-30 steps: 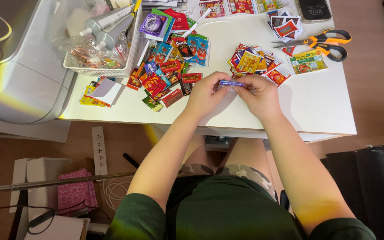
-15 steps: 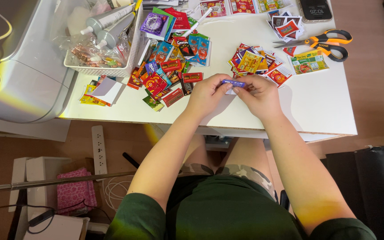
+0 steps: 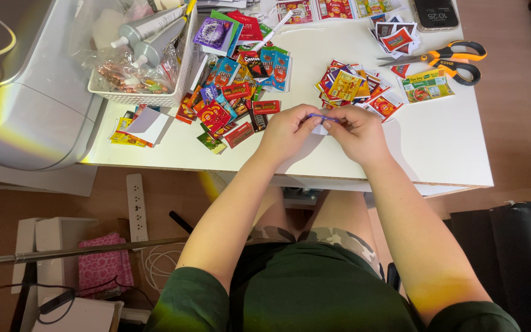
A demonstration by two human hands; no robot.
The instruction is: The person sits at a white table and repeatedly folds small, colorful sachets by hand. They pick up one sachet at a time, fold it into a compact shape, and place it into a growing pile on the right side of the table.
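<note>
We pinch a small purple strip (image 3: 322, 117) between left hand (image 3: 287, 131) and right hand (image 3: 359, 132), its long axis running nine to three above the table (image 3: 450, 147).

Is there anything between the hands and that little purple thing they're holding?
Nothing visible is. The left hand and the right hand both pinch the small purple piece directly at their fingertips, over the white table. The piles of colourful packets lie apart, further back.
</note>
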